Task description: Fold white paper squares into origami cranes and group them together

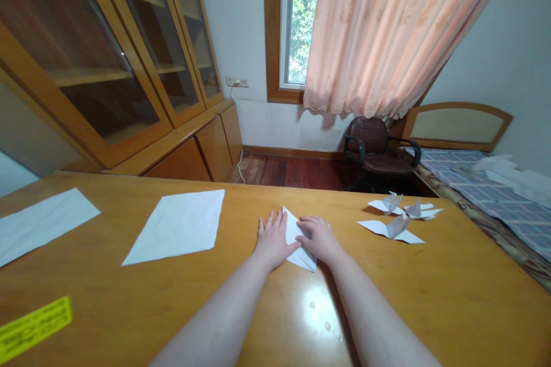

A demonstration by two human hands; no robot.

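Glossy wooden desk [387, 298] runs past the frame's lower edge. Both hands hide most of a folded white paper [293, 229] near the middle of it. The left hand [272, 241] lies flat on the paper's left edge, fingers slightly spread. The right hand [318, 238] presses its right side, fingers bent; whether they pinch it is unclear. A flat sheet [178, 226] lies left of this paper.

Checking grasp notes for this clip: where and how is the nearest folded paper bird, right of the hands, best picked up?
The paper bird is probably best pinched at its raised middle fold, from above, with fingers on its two thin sides. Its wings lie flat on the table, leaving little edge to get under, while the centre stands upright and free.
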